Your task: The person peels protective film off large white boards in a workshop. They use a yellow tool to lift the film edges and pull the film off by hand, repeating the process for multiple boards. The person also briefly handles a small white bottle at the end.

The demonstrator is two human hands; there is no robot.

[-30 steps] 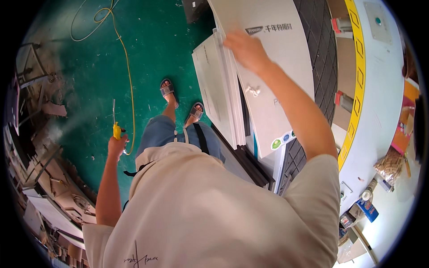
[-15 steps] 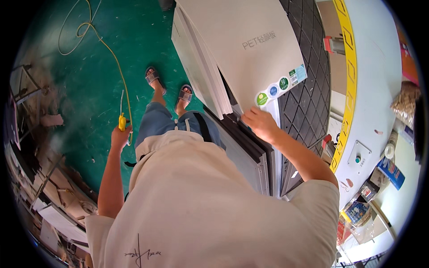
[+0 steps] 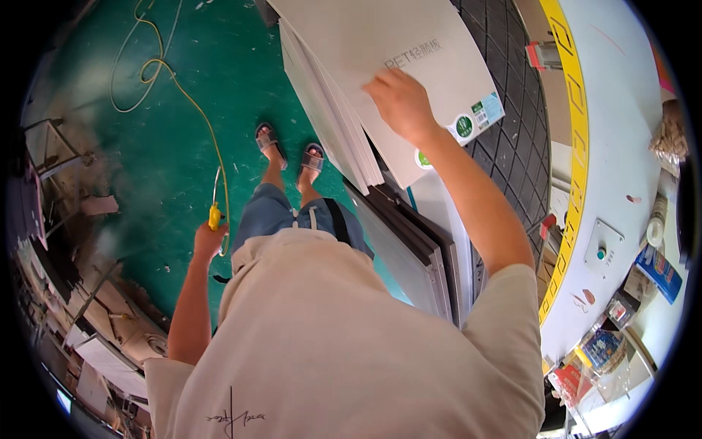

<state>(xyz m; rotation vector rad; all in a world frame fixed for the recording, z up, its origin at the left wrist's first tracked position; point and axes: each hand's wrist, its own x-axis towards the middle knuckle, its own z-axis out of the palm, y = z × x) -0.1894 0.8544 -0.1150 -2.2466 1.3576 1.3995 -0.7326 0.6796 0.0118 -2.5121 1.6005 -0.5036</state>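
Note:
My left hand (image 3: 210, 240) is closed round a yellow air blow gun (image 3: 214, 216) with a thin metal nozzle pointing away from me. A yellow hose (image 3: 203, 117) runs from it across the floor. Over the top beige board (image 3: 461, 62) is my right hand (image 3: 401, 102), its fingers bent in and slightly blurred, with nothing visible in them. Whether it touches the board I cannot tell. That board has dark print and round green stickers along its near edge, partly hidden by my right forearm. It lies askew on a stack of pale boards (image 3: 329, 110).
Dark-edged panels (image 3: 420, 234) stand beside my right leg. A black ridged mat (image 3: 504, 102) runs right of the boards, beside a white machine top (image 3: 614, 132) with a yellow strip (image 3: 574, 146) and a green button (image 3: 602, 254). Scrap boards (image 3: 110, 322) crowd the left.
My right hand has left the board's near corner and moved farther away over its surface, toward the print. My left hand still holds the blow gun, slightly lower in view.

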